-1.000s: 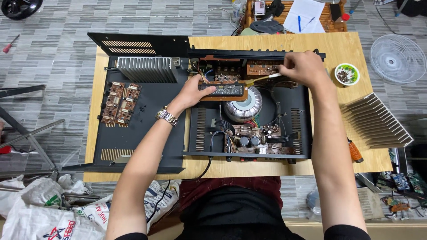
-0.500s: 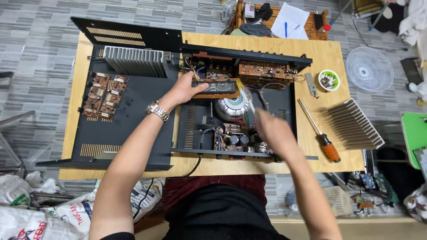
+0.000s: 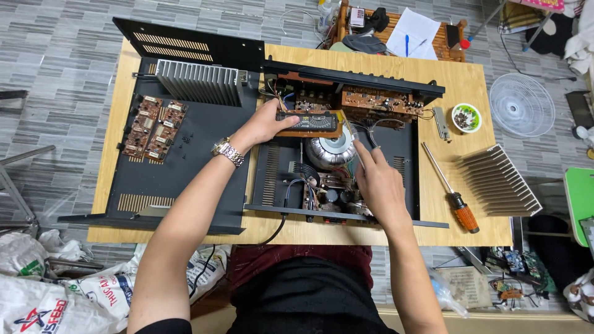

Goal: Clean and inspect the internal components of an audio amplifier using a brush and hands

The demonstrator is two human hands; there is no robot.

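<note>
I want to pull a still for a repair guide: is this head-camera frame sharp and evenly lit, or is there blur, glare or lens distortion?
Head view: lighting soft and even, shadows faint; the left hand on the brown board and the screwdriver look crisp; the right hand is slightly soft; mild sheen on the round transformer; the wooden table edges bow a little, wide-lens distortion.

The left hand (image 3: 263, 124) grips a brown display board (image 3: 309, 123) at twelve o'clock inside the open amplifier chassis (image 3: 405, 161); the right hand (image 3: 377, 182) hovers over the toroidal transformer (image 3: 328, 150), and an orange-handled screwdriver (image 3: 450, 187) lies at three o'clock.
</note>
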